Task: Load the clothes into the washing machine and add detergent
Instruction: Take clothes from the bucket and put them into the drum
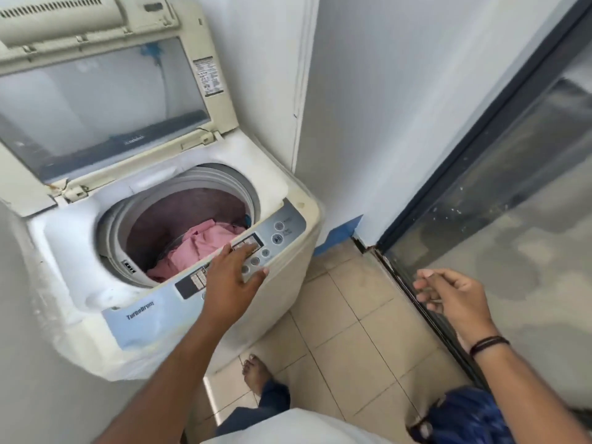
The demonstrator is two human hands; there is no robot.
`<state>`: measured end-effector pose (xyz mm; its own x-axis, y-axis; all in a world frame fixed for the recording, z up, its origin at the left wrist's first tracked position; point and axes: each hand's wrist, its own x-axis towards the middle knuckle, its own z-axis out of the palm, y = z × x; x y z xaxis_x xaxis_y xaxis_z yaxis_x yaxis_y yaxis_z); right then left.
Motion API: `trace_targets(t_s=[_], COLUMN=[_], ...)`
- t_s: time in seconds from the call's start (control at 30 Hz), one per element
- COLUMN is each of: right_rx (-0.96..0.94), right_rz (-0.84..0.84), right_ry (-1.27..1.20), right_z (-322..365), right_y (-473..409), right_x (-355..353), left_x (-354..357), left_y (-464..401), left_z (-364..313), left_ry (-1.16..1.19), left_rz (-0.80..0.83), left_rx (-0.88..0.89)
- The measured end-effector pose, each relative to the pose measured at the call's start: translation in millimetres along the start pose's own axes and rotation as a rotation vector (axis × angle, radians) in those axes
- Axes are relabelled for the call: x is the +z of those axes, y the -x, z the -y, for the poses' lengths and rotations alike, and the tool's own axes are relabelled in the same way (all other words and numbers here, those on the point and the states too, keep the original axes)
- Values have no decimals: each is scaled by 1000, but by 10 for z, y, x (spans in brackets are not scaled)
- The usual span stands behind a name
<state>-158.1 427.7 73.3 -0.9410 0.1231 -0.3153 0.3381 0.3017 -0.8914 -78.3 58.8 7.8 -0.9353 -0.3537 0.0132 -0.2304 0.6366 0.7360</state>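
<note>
A cream top-loading washing machine (282, 315) stands in the corner with its lid (105, 100) raised against the wall. Pink clothes (198, 248) lie inside the drum, with a bit of blue cloth at the drum's right edge. My left hand (235, 277) rests flat on the grey control panel (278, 232), fingers straight over the display and buttons. To the right, above the floor, my right hand (455, 296) hangs with fingers loosely curled and holds nothing. No detergent is in view.
A white wall corner (304, 91) stands right of the machine. A dark-framed glass sliding door (499, 174) runs along the right. The floor has beige tiles (352, 331). My bare foot (256, 373) is beside the machine's base, and a blue patterned cloth (464, 418) lies at the bottom right.
</note>
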Motion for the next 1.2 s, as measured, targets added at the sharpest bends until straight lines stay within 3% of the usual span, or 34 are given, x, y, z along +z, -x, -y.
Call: trace_targets(t_s=[0.27, 0.47, 0.67, 0.87, 1.1, 1.2], right_rx=[61, 170, 261, 342, 477, 558], right_rz=[-187, -525, -888, -996, -1136, -1096], right_ry=[-236, -421, -633, -719, -669, -625], right_z=[-895, -1831, -2394, -2671, -2985, -3091], right_y=[1243, 2183, 2767, 2849, 2790, 2646], right_x=[-1053, -2016, -2347, -2389, -2928, -3133], left_x=[818, 1503, 2038, 2678, 3882, 4382], left_y=[1145, 1585, 1861, 1954, 2057, 2127], left_z=[-1161, -1919, -2485, -2819, -3292, -3424], left_ry=[88, 55, -43, -102, -116, -144], left_rz=[408, 643, 912, 1081, 1282, 1358], left_rx=[195, 304, 440, 484, 470, 442])
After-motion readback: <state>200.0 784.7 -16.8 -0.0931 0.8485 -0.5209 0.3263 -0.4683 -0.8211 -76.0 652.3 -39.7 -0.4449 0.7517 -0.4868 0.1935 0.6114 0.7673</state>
